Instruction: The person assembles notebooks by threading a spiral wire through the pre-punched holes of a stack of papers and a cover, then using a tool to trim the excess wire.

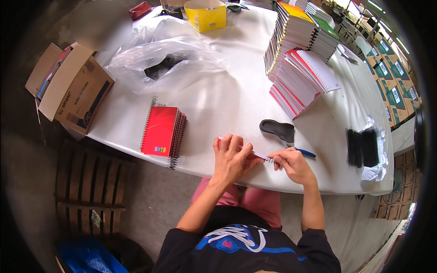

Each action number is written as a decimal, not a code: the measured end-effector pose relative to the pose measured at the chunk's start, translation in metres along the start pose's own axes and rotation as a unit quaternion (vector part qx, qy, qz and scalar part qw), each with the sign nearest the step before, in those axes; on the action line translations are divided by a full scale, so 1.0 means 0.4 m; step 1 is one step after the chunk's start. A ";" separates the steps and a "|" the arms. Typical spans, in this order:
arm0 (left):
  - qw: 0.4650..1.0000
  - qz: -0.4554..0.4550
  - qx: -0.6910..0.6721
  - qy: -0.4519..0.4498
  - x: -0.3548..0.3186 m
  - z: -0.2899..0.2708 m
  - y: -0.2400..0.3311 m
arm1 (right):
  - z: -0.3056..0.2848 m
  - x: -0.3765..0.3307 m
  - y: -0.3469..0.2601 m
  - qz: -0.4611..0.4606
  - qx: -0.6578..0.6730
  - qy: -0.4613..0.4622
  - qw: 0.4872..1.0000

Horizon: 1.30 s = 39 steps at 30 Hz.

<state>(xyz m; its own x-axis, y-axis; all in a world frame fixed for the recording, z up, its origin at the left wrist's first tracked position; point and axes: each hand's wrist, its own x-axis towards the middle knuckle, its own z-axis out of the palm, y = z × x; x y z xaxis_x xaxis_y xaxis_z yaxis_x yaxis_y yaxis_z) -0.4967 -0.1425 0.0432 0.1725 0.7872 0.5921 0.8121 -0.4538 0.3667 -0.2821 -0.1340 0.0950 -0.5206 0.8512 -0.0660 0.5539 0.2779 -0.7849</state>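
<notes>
Over the near edge of the table, my left hand (231, 157) grips a thin notebook (258, 155) standing on edge, mostly hidden by the fingers. At its right end, my right hand (293, 164) pinches the end of a spiral wire (270, 159). Just beyond the right hand lies a blue-handled tool (305, 153), partly hidden. A black object shaped like a shoe sole (277, 129) rests farther back. To the left sits a stack of red spiral notebooks (161, 129).
Stacked notebooks (296, 84) fan out at the far right. Black spiral wires (363, 148) lie on white wrapping at the right edge. A clear plastic bag (168, 54), a yellow box (206, 17) and an open cardboard box (79, 91) occupy the far and left sides of the white table (214, 104).
</notes>
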 end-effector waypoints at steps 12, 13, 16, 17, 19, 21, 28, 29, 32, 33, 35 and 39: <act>0.999 0.014 -0.050 0.013 0.006 -0.030 -0.007 | -0.026 0.155 0.154 -0.093 -0.102 0.231 0.963; 0.998 0.012 -0.054 0.014 0.004 -0.031 -0.007 | -0.022 0.145 0.136 -0.111 0.080 0.206 0.969; 0.998 0.018 -0.059 0.032 0.002 -0.014 -0.009 | -0.014 0.106 0.111 -0.230 0.522 0.005 0.821; 0.998 0.014 -0.058 0.032 0.001 -0.012 -0.011 | -0.011 0.109 0.102 -0.202 0.459 -0.025 0.864; 0.997 0.015 -0.070 0.031 0.001 -0.013 -0.015 | -0.012 0.112 0.096 -0.115 0.289 -0.015 0.950; 0.996 0.004 -0.080 0.030 0.002 -0.006 -0.013 | -0.032 0.122 0.094 -0.087 0.229 0.029 0.969; 0.998 0.016 -0.062 0.023 0.007 0.002 -0.016 | -0.053 0.119 0.067 -0.119 0.269 -0.007 0.956; 0.997 0.012 -0.073 0.023 0.010 0.004 -0.024 | -0.049 0.113 0.053 -0.187 0.428 -0.053 0.883; 0.997 0.005 -0.073 0.010 0.014 -0.001 -0.031 | -0.020 0.141 0.053 -0.112 0.093 0.031 0.989; 0.995 -0.018 -0.097 0.017 0.024 -0.003 -0.027 | -0.034 0.150 0.068 -0.041 0.024 0.097 0.994; 0.987 -0.065 -0.147 0.026 0.028 -0.006 -0.025 | -0.026 0.130 0.079 -0.159 0.355 0.041 0.920; 0.967 -0.099 -0.235 0.002 0.029 -0.001 -0.053 | 0.009 0.160 0.071 -0.045 0.054 0.099 0.993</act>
<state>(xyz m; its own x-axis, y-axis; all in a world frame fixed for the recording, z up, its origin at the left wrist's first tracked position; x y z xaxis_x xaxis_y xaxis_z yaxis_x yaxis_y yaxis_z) -0.5121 -0.1238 0.0425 0.0368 0.8768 0.4795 0.4855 -0.4351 0.7583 -0.3020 -0.0732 0.0661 -0.4212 0.8987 0.1220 0.4316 0.3169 -0.8445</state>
